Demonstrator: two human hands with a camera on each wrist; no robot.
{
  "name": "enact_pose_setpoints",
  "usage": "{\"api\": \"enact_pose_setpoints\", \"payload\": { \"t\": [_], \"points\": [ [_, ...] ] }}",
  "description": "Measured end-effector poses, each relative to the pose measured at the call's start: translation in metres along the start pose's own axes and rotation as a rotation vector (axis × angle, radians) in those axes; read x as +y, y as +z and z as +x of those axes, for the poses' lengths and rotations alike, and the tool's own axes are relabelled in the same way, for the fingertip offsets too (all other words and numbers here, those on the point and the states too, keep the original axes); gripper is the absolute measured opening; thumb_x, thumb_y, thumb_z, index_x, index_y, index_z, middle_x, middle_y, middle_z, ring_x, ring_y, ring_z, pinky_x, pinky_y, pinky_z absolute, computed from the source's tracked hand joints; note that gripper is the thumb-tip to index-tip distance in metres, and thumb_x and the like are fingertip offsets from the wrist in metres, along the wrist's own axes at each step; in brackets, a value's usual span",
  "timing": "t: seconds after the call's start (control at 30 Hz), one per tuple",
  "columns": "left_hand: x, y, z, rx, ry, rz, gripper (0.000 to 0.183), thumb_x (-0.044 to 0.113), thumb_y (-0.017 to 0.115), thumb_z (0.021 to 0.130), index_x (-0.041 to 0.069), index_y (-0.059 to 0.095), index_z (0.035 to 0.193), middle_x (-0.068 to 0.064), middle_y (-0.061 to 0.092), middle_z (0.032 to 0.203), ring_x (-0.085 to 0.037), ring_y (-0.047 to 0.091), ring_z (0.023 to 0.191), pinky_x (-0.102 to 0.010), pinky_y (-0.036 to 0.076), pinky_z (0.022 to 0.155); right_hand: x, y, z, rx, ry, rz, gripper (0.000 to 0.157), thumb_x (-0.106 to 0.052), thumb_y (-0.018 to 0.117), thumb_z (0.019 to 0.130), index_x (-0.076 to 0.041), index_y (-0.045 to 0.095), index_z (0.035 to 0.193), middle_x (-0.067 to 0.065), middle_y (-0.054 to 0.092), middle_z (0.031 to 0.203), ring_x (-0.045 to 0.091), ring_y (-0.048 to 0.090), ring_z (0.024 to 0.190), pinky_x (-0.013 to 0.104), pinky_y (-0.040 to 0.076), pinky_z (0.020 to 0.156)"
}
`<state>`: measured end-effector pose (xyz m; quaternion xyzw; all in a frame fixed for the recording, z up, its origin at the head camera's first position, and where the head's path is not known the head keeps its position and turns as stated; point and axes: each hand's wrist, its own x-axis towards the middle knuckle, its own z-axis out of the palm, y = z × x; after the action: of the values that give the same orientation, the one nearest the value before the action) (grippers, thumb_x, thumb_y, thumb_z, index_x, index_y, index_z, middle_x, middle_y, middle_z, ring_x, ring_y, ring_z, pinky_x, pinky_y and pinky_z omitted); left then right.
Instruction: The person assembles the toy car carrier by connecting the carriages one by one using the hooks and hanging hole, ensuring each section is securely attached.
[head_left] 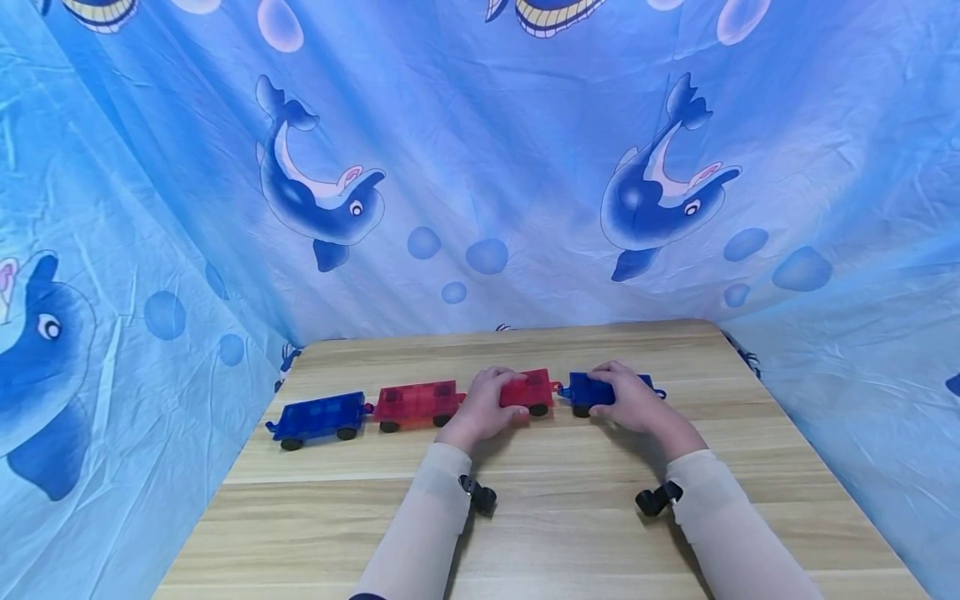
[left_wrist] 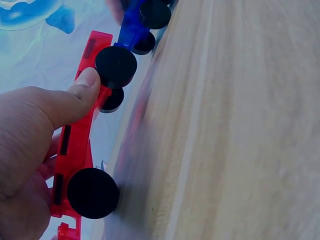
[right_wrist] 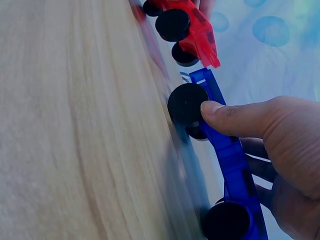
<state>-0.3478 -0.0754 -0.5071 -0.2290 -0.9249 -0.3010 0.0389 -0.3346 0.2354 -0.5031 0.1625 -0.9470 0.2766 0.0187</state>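
Note:
My left hand (head_left: 483, 406) grips a red see-through toy wagon (head_left: 537, 387) with black wheels, thumb on the near side and fingers over the far side. To its right, my right hand (head_left: 632, 402) holds a blue toy wagon (head_left: 581, 390) the same way, its thumb by a wheel (right_wrist: 188, 105). The facing ends of these two wagons meet at their small hooks; whether the hooks are linked I cannot tell. A second red wagon (head_left: 416, 403) stands left of my left hand, joined at its left end to another blue wagon (head_left: 318, 417).
The wagons form one row across the far half of a wood-grain table (head_left: 555, 533). Behind and beside the table hangs a blue cloth (head_left: 480, 167) printed with dolphins. A small black camera (head_left: 480, 496) is strapped to each sleeved wrist.

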Motion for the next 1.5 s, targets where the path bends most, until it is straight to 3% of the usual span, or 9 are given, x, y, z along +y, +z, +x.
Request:
{"api": "enact_pose_setpoints", "payload": {
  "t": [1.5],
  "points": [
    [0.0016,0.0015,0.0001,0.005,-0.012,0.055,0.062,0.036,0.085,0.090,0.029,0.061,0.147,-0.001,0.052,0.149,-0.025,0.045,0.140,-0.048,0.042,0.115,-0.0090,0.0024,0.0004,-0.002,-0.007,0.000,0.069,-0.023,0.086,0.090,-0.008,0.057,0.150,0.013,0.049,0.152,0.042,0.044,0.143,0.065,0.038,0.113]
  ]
}}
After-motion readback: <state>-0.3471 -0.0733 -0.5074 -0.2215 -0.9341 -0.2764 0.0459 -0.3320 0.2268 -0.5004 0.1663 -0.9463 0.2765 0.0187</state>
